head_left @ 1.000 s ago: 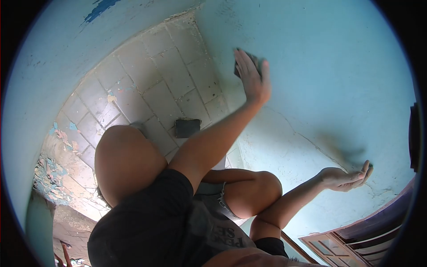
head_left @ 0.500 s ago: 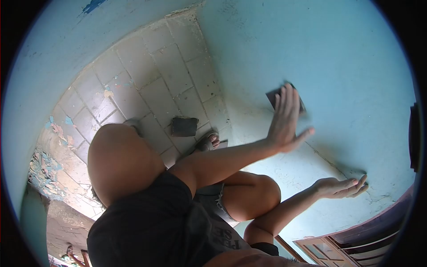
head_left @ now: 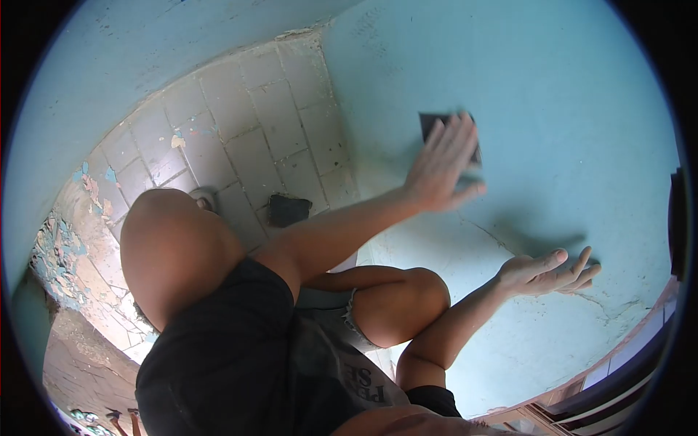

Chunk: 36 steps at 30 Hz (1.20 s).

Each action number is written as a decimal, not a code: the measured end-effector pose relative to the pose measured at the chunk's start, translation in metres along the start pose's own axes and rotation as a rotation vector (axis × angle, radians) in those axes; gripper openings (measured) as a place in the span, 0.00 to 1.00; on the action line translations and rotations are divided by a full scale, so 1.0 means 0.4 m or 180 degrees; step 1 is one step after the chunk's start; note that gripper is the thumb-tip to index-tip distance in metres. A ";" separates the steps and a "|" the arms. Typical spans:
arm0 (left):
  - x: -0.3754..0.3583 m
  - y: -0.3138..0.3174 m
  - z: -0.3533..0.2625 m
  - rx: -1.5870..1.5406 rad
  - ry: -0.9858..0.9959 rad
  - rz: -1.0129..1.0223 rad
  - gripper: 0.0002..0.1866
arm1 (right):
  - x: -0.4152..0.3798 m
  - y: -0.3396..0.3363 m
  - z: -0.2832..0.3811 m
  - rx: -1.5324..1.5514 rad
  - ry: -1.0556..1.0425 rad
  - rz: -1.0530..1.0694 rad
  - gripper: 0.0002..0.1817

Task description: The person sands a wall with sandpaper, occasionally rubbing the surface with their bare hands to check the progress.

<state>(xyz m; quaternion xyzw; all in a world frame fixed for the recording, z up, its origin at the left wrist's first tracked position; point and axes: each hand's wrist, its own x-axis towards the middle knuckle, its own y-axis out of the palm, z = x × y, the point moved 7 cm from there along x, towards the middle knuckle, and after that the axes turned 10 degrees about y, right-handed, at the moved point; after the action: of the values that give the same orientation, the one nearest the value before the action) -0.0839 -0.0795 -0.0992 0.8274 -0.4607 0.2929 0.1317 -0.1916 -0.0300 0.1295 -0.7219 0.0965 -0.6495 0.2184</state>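
My left hand (head_left: 441, 167) lies flat against the blue wall (head_left: 552, 131), slightly blurred. Under its outstretched fingers is a dark square sheet of sandpaper (head_left: 432, 125), pressed to the wall, with its corners showing past the fingers. The thumb sticks out to the side. Lower along the same wall is my right hand (head_left: 542, 275), fingers loosely spread and slightly curled, holding nothing. Its fingertips are right by the wall surface. A second dark piece (head_left: 289, 210), like sandpaper, rests on the floor near my foot.
My knees (head_left: 403, 309) are bent above the pale tiled floor (head_left: 247, 152). Flaked paint chips (head_left: 62, 251) lie in a heap at the left. A crack (head_left: 483, 231) runs across the wall. Legs of another person (head_left: 123, 421) show at bottom left.
My left hand and the sandpaper have shifted up and left across the wall. My right hand has moved slightly up and left, its fingers spreading more. The view has tilted a little.
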 end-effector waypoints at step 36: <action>-0.098 0.112 -0.101 -0.0288 -0.0161 0.0680 0.56 | 0.000 -0.026 -0.081 0.0427 -0.0003 -0.1064 0.32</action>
<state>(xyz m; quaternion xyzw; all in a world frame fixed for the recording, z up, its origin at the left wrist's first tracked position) -0.1522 -0.0571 -0.0934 0.7739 -0.5622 0.2632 0.1253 -0.2250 -0.0270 0.1359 -0.7120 -0.0686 -0.6814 0.1551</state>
